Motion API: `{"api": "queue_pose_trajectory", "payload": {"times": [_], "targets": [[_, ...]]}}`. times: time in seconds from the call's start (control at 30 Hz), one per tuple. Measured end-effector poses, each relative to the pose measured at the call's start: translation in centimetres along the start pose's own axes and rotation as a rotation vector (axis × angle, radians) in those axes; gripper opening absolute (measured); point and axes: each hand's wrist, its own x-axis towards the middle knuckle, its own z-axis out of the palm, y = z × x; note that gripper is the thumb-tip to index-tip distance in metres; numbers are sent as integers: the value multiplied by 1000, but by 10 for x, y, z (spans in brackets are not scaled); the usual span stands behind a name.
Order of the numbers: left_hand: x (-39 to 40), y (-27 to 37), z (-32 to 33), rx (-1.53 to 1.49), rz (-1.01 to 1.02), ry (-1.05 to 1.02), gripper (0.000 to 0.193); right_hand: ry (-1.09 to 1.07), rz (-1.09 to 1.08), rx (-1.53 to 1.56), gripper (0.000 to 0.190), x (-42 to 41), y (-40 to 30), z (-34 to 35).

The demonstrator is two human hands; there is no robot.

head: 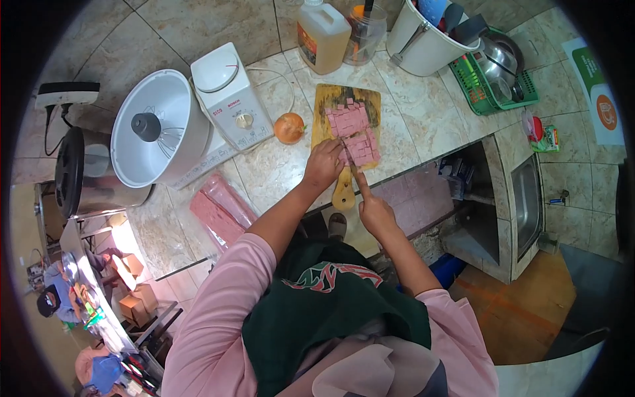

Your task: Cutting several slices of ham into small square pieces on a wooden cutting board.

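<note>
A wooden cutting board (320, 111) with a handle lies on the tiled counter, its far end darkly stained. Diced pink processed meat (349, 119) covers much of it. My right hand (377, 214) grips a knife (351, 160), index finger stretched along it; the handle is hidden in the fist. The blade stands in the nearer block of meat. My left hand (325, 161) holds that block's left side, fingertips close beside the blade. A whole onion (289, 128) sits left of the board. Wrapped pink meat slabs (221, 211) lie nearer my left forearm.
A white Bosch mixer (232, 101) with a large bowl (171, 124) stands at left. Behind the board are a plastic jug (323, 37), a clear jar (364, 42) and a utensil bucket (421, 47). A green dish basket (521, 97) is at right. Other people work at far left.
</note>
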Motion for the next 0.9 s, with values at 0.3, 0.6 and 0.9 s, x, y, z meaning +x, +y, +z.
{"api": "queue_pose_trajectory", "payload": {"times": [0.3,0.6,0.9], "targets": [[-7,0,-1,22,-10,-11,36,-10,-6,65,84,-13,5,16],[-3,2,1,4,10,22,37,56,-64,57,82,6,10,11],[-6,-6,4,-65,-28,20,35,-41,21,12,82,-42,17,7]]}}
